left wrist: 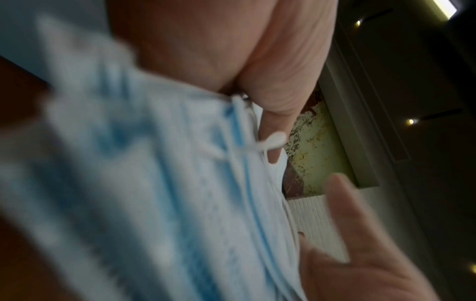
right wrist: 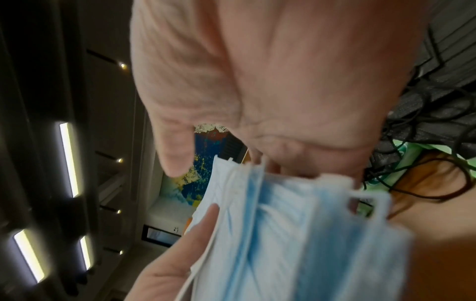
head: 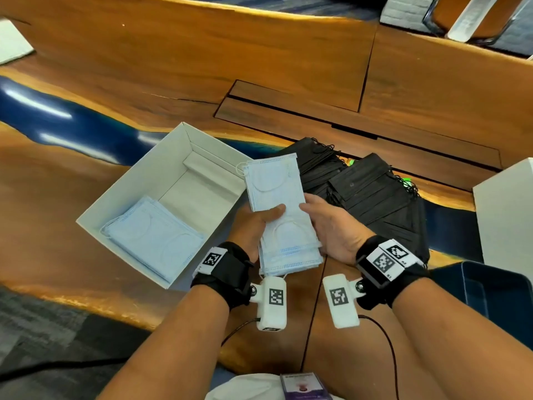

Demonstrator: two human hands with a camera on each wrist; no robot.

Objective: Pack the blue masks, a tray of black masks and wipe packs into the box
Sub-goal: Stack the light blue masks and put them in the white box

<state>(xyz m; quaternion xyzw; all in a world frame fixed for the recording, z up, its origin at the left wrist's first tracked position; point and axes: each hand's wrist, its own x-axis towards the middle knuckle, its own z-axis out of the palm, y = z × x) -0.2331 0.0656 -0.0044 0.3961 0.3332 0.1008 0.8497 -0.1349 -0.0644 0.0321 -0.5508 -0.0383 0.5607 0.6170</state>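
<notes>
Both hands hold a stack of blue masks (head: pixel 284 215) above the table, just right of the open white box (head: pixel 138 194). My left hand (head: pixel 253 223) grips the stack's left edge, thumb on top. My right hand (head: pixel 328 223) grips the right edge, thumb on top. Another pile of blue masks (head: pixel 153 238) lies in the box's near end. Two piles of black masks (head: pixel 363 192) lie on the table behind my right hand, over green wipe packs (head: pixel 350 162) that barely show. The wrist views show the blue stack (left wrist: pixel 159 193) (right wrist: pixel 296 234) close up and blurred, against each palm.
A white box lid or carton (head: pixel 507 215) stands at the right edge. A dark blue tray (head: pixel 487 293) sits at the near right. A purple-labelled packet (head: pixel 304 385) lies by my lap. The wooden table (head: pixel 202 67) stretches beyond the box.
</notes>
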